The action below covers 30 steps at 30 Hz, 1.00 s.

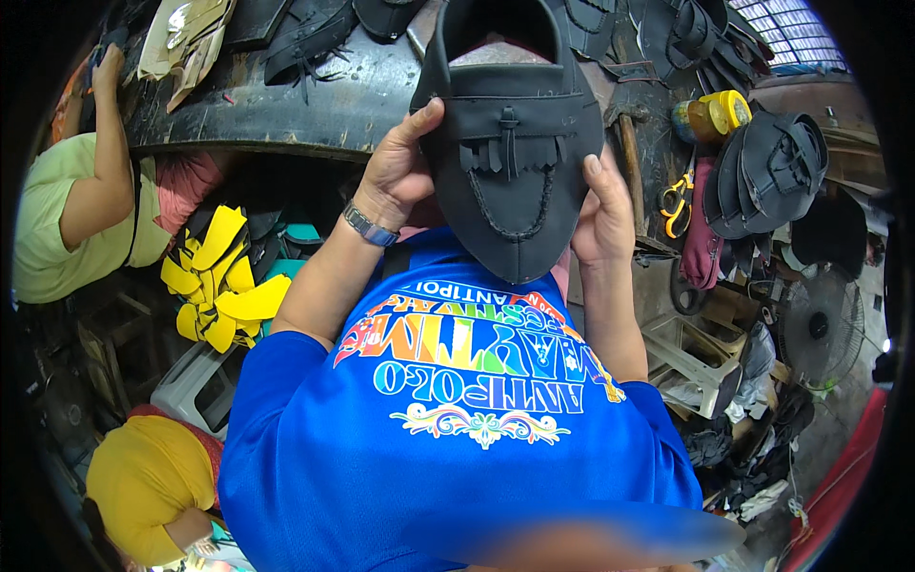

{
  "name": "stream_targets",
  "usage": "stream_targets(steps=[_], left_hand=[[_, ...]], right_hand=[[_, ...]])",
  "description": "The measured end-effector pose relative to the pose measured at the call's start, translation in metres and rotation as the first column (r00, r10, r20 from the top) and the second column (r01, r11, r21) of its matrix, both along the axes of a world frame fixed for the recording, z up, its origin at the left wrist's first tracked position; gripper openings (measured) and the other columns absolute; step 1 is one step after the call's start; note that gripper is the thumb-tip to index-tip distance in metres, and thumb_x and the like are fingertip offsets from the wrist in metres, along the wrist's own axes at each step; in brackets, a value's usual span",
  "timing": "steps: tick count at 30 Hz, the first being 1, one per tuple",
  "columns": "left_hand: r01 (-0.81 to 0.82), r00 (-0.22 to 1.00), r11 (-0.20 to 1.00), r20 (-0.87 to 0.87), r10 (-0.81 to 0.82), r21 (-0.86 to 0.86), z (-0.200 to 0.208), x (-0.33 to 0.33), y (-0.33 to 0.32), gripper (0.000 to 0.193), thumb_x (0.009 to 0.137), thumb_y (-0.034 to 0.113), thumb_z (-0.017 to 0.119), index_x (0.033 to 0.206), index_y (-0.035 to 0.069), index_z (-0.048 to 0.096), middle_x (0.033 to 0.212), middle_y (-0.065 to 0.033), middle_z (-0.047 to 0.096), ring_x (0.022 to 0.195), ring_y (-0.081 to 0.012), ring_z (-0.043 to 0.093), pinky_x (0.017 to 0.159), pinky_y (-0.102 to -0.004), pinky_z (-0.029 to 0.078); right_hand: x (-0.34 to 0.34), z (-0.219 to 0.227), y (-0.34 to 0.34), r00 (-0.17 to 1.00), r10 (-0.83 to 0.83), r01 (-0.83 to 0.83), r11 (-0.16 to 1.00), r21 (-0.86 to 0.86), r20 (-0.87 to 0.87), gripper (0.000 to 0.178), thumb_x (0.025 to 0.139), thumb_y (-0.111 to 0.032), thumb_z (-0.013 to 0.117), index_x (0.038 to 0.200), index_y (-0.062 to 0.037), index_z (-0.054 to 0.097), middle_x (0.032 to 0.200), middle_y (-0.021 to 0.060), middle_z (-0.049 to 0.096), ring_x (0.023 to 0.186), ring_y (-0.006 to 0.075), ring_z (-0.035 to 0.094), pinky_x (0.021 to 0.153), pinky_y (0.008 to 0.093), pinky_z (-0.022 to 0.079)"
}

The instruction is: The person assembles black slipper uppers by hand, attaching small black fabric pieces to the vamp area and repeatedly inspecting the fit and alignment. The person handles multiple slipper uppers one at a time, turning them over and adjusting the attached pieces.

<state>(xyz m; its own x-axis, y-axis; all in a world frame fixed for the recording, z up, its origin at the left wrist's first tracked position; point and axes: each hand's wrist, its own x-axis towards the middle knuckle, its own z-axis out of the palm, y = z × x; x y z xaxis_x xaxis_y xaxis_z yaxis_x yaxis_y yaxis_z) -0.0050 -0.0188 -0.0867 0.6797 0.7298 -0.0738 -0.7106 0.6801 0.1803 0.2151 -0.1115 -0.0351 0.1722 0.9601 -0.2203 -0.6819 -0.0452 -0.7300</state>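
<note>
Between my two hands is a black loafer upper [510, 214], toe toward my chest, with a small tassel, a fringed flap and a braided seam on its front. My left hand [398, 170] grips its left side, thumb on the face and the other fingers mostly hidden. At the opposite side, my right hand [607, 217] holds the edge with the thumb up and the fingers partly behind it. The upper's open collar faces away from me, over the dark workbench [267, 112].
A hammer [629, 143], orange-handled scissors [677, 206], a yellow-lidded jar [724, 112] and stacked black uppers [762, 176] lie at the right. Yellow cut pieces [227, 276] sit left, near a person in light green [71, 214] and another in yellow [152, 477]. A fan [822, 324] stands far right.
</note>
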Motion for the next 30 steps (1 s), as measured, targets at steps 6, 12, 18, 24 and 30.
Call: stream_targets(steps=[6,12,18,24,30], left_hand=[[0.008,0.980,1.000,-0.196,-0.008,-0.001,-0.010,0.009,0.004,0.039,0.092,0.024,0.070,0.123,0.001,0.062,0.124,-0.0171,0.065,0.114,-0.0298,0.063,0.102,-0.0477,0.049],[-0.007,0.979,1.000,-0.202,0.008,0.005,-0.013,0.004,0.006,0.042,0.093,0.025,0.068,0.126,0.000,0.059,0.127,-0.0188,0.063,0.117,-0.0316,0.061,0.101,-0.0516,0.049],[0.044,0.998,0.997,-0.039,-0.046,-0.059,-0.018,0.014,0.006,0.044,0.095,0.027,0.066,0.128,0.000,0.058,0.128,-0.0193,0.062,0.119,-0.0327,0.060,0.104,-0.0529,0.046],[0.079,0.989,0.996,-0.119,-0.084,-0.041,-0.019,0.013,0.010,0.047,0.095,0.028,0.066,0.130,0.000,0.057,0.130,-0.0200,0.061,0.121,-0.0327,0.058,0.106,-0.0520,0.045],[0.100,0.990,0.994,-0.093,-0.104,-0.049,-0.021,0.016,0.007,0.050,0.094,0.028,0.067,0.133,-0.001,0.055,0.131,-0.0207,0.060,0.122,-0.0331,0.058,0.107,-0.0521,0.044]], right_hand=[[0.003,-0.018,0.015,0.945,0.208,-0.217,0.976,-0.011,-0.254,0.044,0.090,-0.009,0.068,0.130,0.0020,0.054,0.123,0.0173,0.064,0.111,0.0287,0.064,0.097,0.0435,0.053],[-0.002,-0.029,0.017,0.976,0.141,-0.143,0.990,0.000,-0.165,0.043,0.092,-0.014,0.068,0.129,0.0017,0.054,0.122,0.0169,0.064,0.109,0.0272,0.065,0.097,0.0417,0.053],[-0.010,-0.039,0.009,0.875,0.203,-0.204,0.978,0.046,-0.440,0.038,0.097,-0.016,0.061,0.130,0.0008,0.054,0.125,0.0156,0.064,0.114,0.0269,0.062,0.103,0.0421,0.048],[-0.002,-0.037,0.009,0.951,0.192,-0.194,0.981,0.015,-0.241,0.037,0.096,-0.016,0.063,0.128,0.0008,0.056,0.124,0.0165,0.064,0.113,0.0258,0.063,0.099,0.0398,0.051],[0.002,-0.024,0.011,0.997,0.061,-0.064,0.995,0.075,0.042,0.053,0.090,-0.006,0.067,0.138,-0.0023,0.044,0.129,0.0158,0.059,0.112,0.0219,0.063,0.098,0.0369,0.051]])
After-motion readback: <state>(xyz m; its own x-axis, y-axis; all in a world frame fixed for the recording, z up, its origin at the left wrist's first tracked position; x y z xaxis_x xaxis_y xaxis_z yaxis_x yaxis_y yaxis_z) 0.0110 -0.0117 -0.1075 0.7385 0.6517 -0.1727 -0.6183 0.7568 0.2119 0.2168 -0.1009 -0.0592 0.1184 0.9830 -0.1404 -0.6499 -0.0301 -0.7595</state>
